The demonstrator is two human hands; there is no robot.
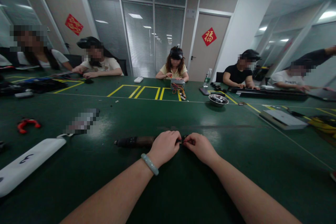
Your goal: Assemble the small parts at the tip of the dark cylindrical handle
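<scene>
A long dark cylindrical tool, which looks like an electric screwdriver [135,141], lies on the green table with its narrow tip pointing left. My left hand [166,146], with a pale bracelet at the wrist, is closed around its right-hand part and covers it. Just to the right, my right hand [201,147] pinches a small dark piece [183,140] at the tool's rear end between thumb and fingertips. The fingers hide most of this piece, so I cannot tell what it is or whether it is joined to the tool.
Left on the table [105,189] are a white power bank [31,164], a phone-like slab [82,120] and red-handled pliers [27,124]. Farther off stand a metal bowl [218,100], a bottle [207,78], a wired grey box [177,84] and a flat box [282,119]. Several people sit around.
</scene>
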